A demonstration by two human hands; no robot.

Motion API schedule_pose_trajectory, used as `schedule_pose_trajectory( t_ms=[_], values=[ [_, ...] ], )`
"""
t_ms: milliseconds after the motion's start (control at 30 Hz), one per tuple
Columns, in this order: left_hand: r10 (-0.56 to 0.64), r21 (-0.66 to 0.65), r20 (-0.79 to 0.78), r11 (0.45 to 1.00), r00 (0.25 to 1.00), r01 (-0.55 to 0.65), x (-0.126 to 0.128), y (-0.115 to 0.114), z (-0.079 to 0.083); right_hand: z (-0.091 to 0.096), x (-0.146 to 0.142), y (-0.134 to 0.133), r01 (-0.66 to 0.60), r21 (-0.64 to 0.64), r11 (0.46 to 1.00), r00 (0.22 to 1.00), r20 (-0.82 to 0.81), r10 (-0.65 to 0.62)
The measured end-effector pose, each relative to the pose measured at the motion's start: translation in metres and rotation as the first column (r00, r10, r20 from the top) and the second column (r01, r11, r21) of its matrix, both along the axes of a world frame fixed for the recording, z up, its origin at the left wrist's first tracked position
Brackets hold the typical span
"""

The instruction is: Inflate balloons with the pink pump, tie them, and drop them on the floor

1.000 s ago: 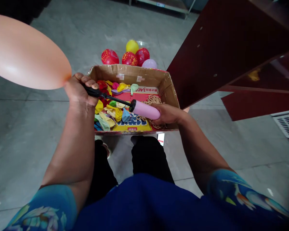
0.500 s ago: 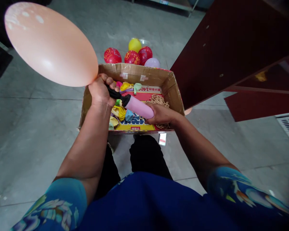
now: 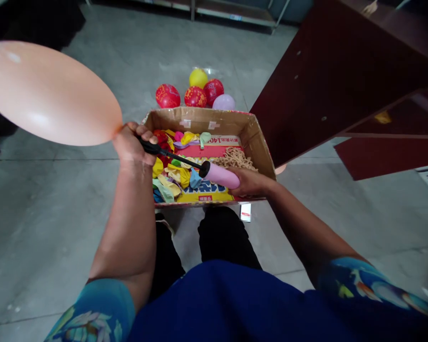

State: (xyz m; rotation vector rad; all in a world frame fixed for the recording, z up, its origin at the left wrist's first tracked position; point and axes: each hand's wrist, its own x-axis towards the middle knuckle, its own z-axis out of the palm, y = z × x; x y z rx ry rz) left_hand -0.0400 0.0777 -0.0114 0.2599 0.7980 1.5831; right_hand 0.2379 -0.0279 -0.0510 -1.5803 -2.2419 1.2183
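A large peach balloon [image 3: 53,95], inflated, stretches to the left from my left hand [image 3: 131,142]. That hand is closed around the black end of a balloon pump [image 3: 221,175], right at the balloon's neck. The pump's thin black rod lies exposed between my two hands. My right hand [image 3: 248,182] grips the pink barrel; its fingertips are partly hidden. Below the pump is an open cardboard box [image 3: 199,115]. Uninflated balloons [image 3: 178,175] in several colours lie in its left part, and a heap of tan stringy pieces [image 3: 235,159] in its right part.
Several inflated balloons [image 3: 195,97], red, yellow and pale purple, rest on the floor beyond the box. A dark red wooden panel [image 3: 306,85] stands close on the right. A metal shelf [image 3: 235,12] is at the back. A phone-like item [image 3: 246,212] shows below the box's near edge.
The pump has been drawn out: my hands are farther apart and the black rod now shows. My left hand and the peach balloon have shifted left and lower in view.
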Motion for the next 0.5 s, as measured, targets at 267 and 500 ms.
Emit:
schedule_pose_trajectory(
  t_ms=[267,500],
  values=[
    [-0.126,0.012,-0.017,0.992,0.992,0.126,0.027,-0.006,-0.015,-0.018,-0.043,0.016,-0.006,0.086,0.996,0.999,-0.045,0.009],
    [-0.133,0.018,-0.017,0.991,0.991,0.134,0.025,-0.009,-0.017,-0.017,-0.051,0.013,0.013,0.069,0.998,0.983,-0.181,0.000]
  ],
)
